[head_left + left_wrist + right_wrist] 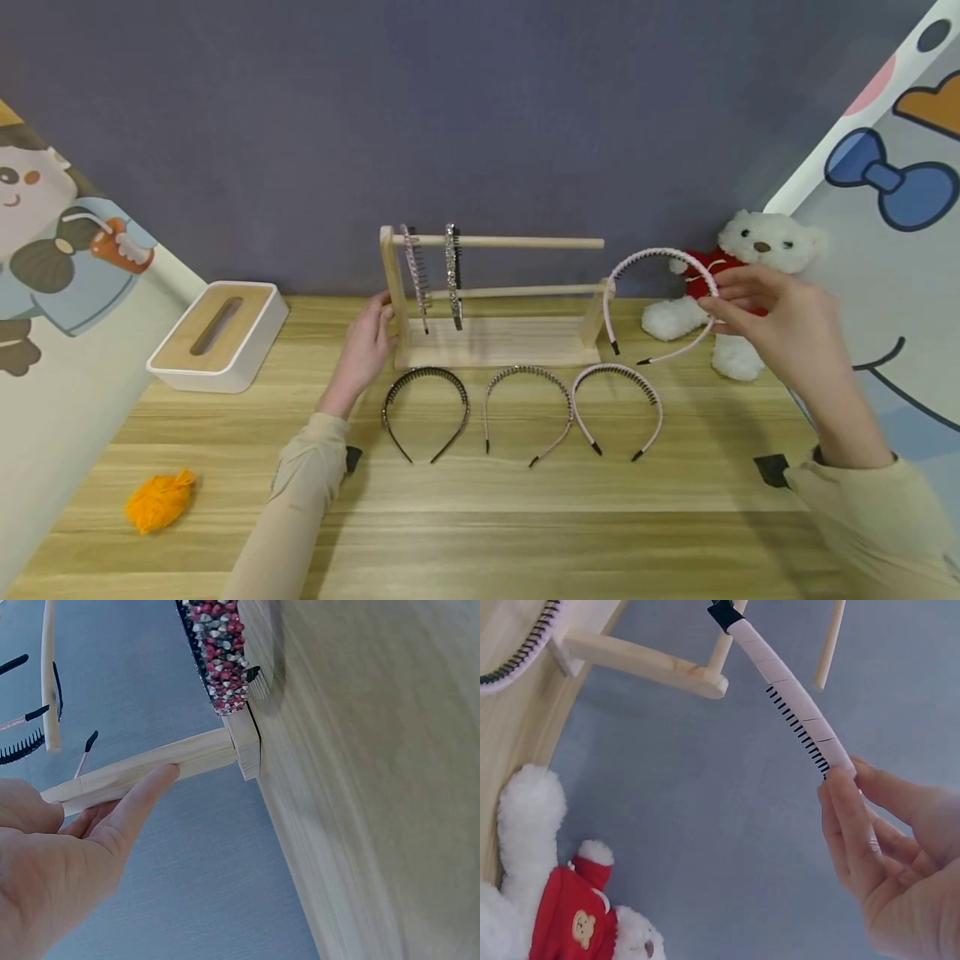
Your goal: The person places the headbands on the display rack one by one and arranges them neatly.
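Note:
My right hand (787, 321) pinches a pale pink headband (660, 252) by its side, raised off the table near the right end of the wooden rack (495, 343). In the right wrist view the headband (808, 720) shows black comb teeth and a black tip. At the rack's left end, my left hand (366, 342) holds the upright post (187, 754) between thumb and fingers. A pink beaded headband (411, 265) and a glittery silver-and-dark headband (452, 267) hang on the rack's upper bar (528, 242).
A dark headband (426, 369), a beaded headband (528, 369) and a pink headband (617, 367) lie before the rack. A white teddy bear (738, 358) sits right; a tissue box (255, 337) and an orange bundle (159, 502) are left.

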A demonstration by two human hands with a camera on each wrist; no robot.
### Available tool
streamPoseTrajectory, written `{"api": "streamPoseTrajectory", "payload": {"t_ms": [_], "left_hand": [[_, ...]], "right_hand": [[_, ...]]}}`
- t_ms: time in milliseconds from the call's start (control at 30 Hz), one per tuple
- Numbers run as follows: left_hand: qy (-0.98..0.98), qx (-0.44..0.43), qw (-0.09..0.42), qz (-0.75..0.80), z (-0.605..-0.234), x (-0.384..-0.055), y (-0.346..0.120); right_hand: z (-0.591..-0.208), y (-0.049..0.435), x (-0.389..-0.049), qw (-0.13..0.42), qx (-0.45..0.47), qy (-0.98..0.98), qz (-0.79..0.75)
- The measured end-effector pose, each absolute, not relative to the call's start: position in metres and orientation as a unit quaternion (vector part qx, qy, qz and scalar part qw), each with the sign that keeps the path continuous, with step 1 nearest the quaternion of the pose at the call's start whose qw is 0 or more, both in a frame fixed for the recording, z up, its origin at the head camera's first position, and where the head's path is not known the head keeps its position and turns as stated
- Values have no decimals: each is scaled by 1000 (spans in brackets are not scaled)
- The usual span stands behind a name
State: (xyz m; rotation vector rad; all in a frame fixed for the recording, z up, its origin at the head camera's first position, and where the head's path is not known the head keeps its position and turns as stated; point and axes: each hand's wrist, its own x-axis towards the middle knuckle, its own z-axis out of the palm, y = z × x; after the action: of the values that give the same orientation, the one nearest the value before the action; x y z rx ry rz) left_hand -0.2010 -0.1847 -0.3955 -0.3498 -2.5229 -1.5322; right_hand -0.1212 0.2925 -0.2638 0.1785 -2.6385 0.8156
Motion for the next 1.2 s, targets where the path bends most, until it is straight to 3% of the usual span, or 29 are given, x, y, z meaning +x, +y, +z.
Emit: {"api": "streamPoseTrajectory", "payload": {"t_ms": [333,667,1200], "left_hand": [[-847,-121,88,-510,-397,-201,-183],[-845,-118,83,-515,-394,-199,-184],[-847,-117,88,-510,-394,-198,-184]], "right_hand": [[-259,278,-124,211,60,-925,311],[-255,263,-131,199,57,-909,361],[-254,237,-139,237,105,-897,359]]}}
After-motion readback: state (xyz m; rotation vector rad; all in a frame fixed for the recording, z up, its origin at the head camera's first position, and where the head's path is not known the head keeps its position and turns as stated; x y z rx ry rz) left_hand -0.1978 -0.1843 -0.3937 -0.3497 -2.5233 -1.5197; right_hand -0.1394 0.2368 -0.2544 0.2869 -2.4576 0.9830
